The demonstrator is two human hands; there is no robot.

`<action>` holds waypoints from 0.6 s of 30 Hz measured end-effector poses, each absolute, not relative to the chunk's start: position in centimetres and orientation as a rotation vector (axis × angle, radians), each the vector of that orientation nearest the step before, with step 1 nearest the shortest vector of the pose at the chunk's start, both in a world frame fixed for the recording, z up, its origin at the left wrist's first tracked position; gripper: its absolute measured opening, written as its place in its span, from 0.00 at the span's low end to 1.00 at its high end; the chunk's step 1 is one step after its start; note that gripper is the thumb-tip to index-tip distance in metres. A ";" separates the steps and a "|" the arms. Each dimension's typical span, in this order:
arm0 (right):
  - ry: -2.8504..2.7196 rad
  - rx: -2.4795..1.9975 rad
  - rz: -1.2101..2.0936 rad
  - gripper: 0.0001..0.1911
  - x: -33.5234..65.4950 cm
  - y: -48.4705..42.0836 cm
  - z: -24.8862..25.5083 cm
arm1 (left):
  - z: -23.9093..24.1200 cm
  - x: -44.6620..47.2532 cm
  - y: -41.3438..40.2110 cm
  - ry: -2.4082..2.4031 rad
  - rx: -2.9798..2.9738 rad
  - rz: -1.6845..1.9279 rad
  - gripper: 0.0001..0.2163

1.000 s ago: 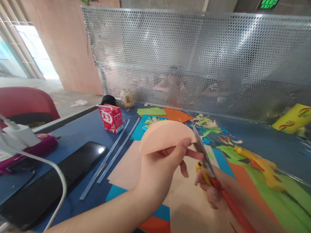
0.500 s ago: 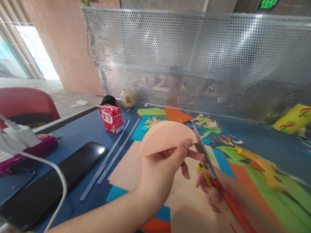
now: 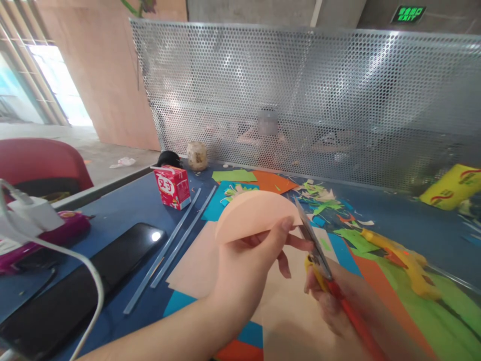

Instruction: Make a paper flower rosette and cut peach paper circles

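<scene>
Between thumb and fingers, my left hand (image 3: pixel 251 260) pinches a peach half-round piece of paper (image 3: pixel 255 213), its curved edge upward. My right hand (image 3: pixel 330 301) is closed on scissors (image 3: pixel 317 253) with red and yellow handles. Their blades point up and away, at the right end of the peach paper. Part of the right hand is hidden behind the scissors' handles. Beneath both hands lie sheets of peach paper (image 3: pixel 285 301), with blue and orange sheets showing at the edges.
Paper scraps (image 3: pixel 319 198) lie at the back. A yellow glue gun (image 3: pixel 402 260) rests on green paper at right. Two clear glue sticks (image 3: pixel 165 250), a red drink carton (image 3: pixel 173 186), a phone (image 3: pixel 82 291) and a white cable (image 3: pixel 90 265) are at left. A perforated metal screen (image 3: pixel 300 90) stands behind.
The view has tipped slightly, so the background sits a little lower. Both hands, the paper and the scissors keep nearly the same positions, with the scissors shifted very slightly left.
</scene>
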State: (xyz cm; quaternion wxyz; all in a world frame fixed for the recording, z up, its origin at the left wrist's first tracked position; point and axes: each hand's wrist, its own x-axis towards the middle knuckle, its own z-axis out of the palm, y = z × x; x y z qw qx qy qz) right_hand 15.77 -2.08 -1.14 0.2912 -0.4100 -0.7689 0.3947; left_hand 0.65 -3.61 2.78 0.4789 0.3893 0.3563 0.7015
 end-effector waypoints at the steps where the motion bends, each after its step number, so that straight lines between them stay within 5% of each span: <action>1: -2.053 -1.089 1.026 0.18 15.8 -2.1 -1.0 | 2.8 0.6 -3.6 0.853 0.945 1.712 0.07; 18: -2.104 -1.131 0.993 0.24 16.0 -2.8 0.0 | 2.9 0.3 -3.6 0.818 0.956 1.739 0.05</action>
